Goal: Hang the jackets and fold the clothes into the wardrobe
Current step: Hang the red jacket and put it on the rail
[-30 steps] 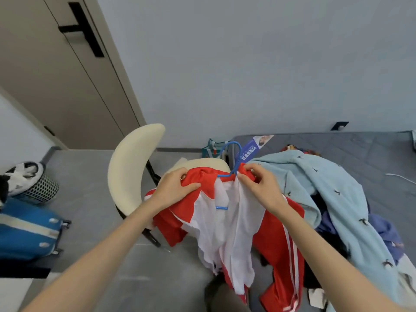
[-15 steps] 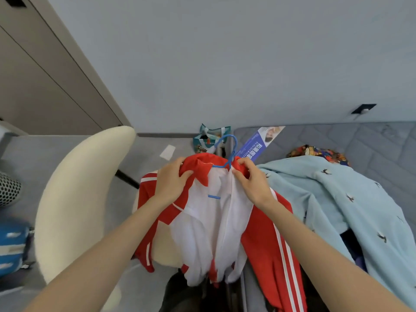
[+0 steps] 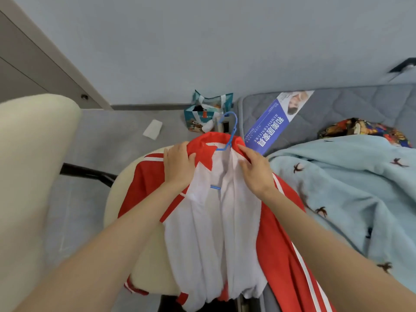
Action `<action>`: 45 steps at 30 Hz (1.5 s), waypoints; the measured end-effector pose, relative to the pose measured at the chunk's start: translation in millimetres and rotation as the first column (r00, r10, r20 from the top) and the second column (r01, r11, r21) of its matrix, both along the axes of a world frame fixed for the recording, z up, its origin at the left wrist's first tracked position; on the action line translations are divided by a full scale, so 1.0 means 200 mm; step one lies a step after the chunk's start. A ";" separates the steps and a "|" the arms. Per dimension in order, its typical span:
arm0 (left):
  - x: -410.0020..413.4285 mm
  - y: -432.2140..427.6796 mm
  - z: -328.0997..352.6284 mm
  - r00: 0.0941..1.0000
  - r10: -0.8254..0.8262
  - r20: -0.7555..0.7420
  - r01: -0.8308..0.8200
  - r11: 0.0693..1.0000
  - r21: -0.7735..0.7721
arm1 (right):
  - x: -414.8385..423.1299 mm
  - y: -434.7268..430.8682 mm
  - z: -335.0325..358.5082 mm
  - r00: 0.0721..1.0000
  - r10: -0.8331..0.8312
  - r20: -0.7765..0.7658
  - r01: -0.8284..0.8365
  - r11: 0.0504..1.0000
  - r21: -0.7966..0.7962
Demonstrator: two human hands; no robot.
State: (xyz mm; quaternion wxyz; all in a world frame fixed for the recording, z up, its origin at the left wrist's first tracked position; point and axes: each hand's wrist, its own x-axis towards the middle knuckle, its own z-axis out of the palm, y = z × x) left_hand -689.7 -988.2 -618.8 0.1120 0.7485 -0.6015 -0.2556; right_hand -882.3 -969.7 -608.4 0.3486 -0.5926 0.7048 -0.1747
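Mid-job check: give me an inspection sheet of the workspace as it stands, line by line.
Surface: cream chair seat under the jacket; grey mattress to its right.
Job's things: red jacket, white lining showing, sits on a blue hanger whose hook sticks out above the collar; light blue garment heaped on the mattress.
Clutter: patterned cloth and blue leaflet on the mattress; teal bag and white paper scrap on the floor.
Grippers: left hand grips one shoulder of the jacket; right hand pinches it beside the collar.
Cables: nothing seen.
Surroundings: grey wall, black wall socket, beige panel at left.
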 end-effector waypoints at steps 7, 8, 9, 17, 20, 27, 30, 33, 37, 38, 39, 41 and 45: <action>-0.05 0.19 -0.14 0.891 0.047 -0.452 -0.022 0.998 0.061 | 0.03 0.19 -0.11 0.997 -0.030 0.064 0.025 0.997 0.068; -0.04 0.25 -0.13 0.873 0.075 -0.483 -0.063 0.997 0.041 | 0.03 0.25 -0.09 0.995 -0.066 0.070 0.065 0.998 0.026; -0.04 0.32 -0.12 0.852 0.120 -0.510 -0.119 0.992 0.033 | 0.04 0.30 -0.07 0.991 -0.105 0.083 0.105 0.994 0.003; 0.01 0.92 -0.16 0.850 0.436 -0.297 -0.357 0.890 0.283 | 0.06 0.78 -0.10 0.960 -0.276 -0.042 0.273 0.895 0.354; 0.02 1.07 -0.20 0.773 0.607 -0.184 -0.482 0.751 0.451 | 0.03 0.87 -0.16 0.973 -0.183 -0.142 0.232 0.803 0.549; 0.02 1.29 -0.31 0.814 0.555 -0.169 -0.390 0.739 0.550 | -0.03 1.07 -0.18 0.974 0.169 -0.153 -0.089 0.899 0.428; 0.06 1.28 -0.23 0.823 0.517 -0.236 -0.424 0.835 0.351 | -0.05 1.05 -0.11 0.995 0.084 -0.049 -0.073 0.976 0.205; 0.16 1.18 -0.12 0.867 0.414 -0.277 -0.401 0.910 0.104 | -0.01 0.93 -0.01 0.995 -0.079 0.067 0.076 0.996 0.041; 0.34 0.88 -0.03 0.918 0.339 -0.207 -0.364 0.926 -0.100 | 0.13 0.69 0.07 0.879 -0.241 0.411 0.238 0.969 0.058; 0.38 0.80 -0.03 0.905 0.374 -0.200 -0.403 0.907 -0.125 | 0.17 0.64 0.07 0.833 -0.239 0.498 0.220 0.971 0.097; 0.41 0.72 -0.03 0.881 0.425 -0.206 -0.455 0.880 -0.132 | 0.21 0.60 0.06 0.807 -0.218 0.548 0.173 0.976 0.133; 0.46 0.62 -0.04 0.829 0.507 -0.235 -0.540 0.836 -0.103 | 0.26 0.56 0.02 0.788 -0.175 0.590 0.044 0.972 0.229; 0.40 0.72 -0.15 0.882 0.444 -0.159 -0.457 0.888 -0.057 | 0.28 0.70 -0.09 0.902 -0.087 0.422 -0.054 0.949 0.312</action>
